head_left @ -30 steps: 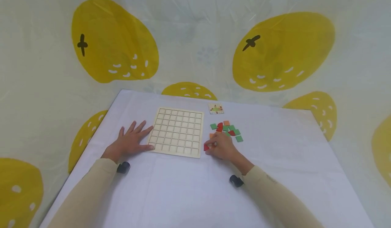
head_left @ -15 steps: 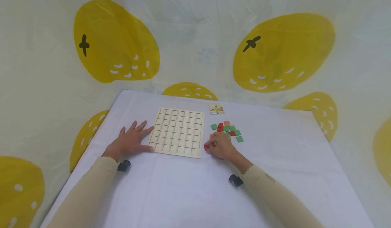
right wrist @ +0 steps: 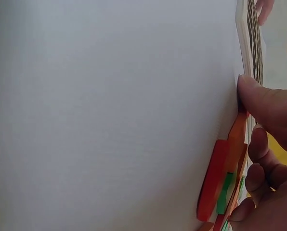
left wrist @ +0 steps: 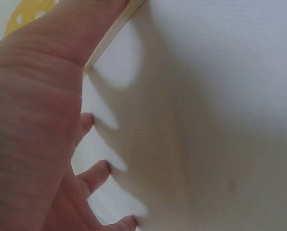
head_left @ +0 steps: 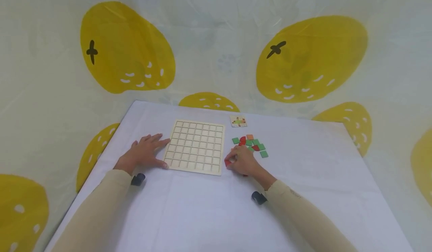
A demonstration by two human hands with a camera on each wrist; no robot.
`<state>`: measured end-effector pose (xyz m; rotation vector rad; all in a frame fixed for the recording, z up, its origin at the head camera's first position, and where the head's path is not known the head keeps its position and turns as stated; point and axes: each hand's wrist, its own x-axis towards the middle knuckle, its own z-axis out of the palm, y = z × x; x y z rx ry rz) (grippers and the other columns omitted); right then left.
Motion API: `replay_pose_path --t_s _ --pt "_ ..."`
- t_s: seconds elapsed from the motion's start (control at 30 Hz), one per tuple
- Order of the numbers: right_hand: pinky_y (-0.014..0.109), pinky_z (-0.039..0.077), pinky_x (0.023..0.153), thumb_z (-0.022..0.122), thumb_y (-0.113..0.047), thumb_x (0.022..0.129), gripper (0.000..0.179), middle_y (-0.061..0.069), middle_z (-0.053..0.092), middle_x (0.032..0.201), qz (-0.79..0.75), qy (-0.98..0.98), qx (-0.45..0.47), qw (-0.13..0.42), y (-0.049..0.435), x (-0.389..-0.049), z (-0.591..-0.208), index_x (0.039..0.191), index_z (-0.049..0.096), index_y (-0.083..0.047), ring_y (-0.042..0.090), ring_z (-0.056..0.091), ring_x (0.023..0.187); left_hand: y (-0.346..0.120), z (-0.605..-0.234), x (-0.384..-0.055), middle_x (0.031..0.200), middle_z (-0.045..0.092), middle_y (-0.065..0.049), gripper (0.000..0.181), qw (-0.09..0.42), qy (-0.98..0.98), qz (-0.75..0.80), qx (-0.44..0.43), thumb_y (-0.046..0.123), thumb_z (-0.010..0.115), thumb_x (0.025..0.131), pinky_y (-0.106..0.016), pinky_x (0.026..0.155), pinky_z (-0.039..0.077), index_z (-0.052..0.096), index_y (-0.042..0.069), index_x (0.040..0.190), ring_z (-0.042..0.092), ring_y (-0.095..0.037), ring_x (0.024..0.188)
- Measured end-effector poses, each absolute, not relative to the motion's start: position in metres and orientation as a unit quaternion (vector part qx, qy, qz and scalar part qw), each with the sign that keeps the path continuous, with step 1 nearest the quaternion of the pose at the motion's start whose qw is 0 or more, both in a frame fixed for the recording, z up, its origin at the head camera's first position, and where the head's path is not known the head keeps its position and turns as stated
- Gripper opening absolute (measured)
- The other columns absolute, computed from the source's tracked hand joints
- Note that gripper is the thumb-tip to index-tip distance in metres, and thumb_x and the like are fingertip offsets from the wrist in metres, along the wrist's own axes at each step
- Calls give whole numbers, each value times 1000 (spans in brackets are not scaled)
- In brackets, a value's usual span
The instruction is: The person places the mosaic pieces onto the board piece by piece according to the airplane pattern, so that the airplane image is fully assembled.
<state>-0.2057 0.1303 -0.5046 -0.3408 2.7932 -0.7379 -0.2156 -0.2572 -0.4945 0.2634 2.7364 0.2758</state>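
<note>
A wooden grid board with rows of square cells lies on the white-covered table. My left hand rests flat at its left side, index fingertip and thumb at the board's edge; in the left wrist view the fingers are spread over the cloth. Just right of the board, my right hand pinches a small red tile between thumb and fingers, low over the table. Loose tiles lie beyond that hand: several green squares, an orange square and rounded red tiles. The hand partly hides the pile.
A small pattern card with a coloured design lies behind the tiles, near the table's back edge. A pale curtain printed with big yellow fruit hangs behind the table. Near the right hand, a red tile and a green tile show close up.
The left hand's fingers have drawn in a little and its thumb has shifted slightly along the board's edge. The right hand stays in nearly the same spot, pinching the red tile.
</note>
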Motion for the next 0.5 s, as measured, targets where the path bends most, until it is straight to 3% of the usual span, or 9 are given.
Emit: replay_pose_path --t_s 0.27,0.5 --pt "42 40 90 85 -18 84 16 -4 70 98 -229 955 -145 117 128 -208 -505 99 83 -21 18 51 102 -260 -503 -217 177 15 -11 116 194 971 100 97 82 77 67 -86 115 12 29 40 164 11 -54 158" --pt "38 43 89 85 -19 86 18 -3 70 101 -254 950 -137 122 131 -207 -502 103 83 -19 19 50 104 -259 -501 -219 177 13 -9 116 199 970 105 91 82 77 68 -84 118 9 27 41 164 8 -51 160"
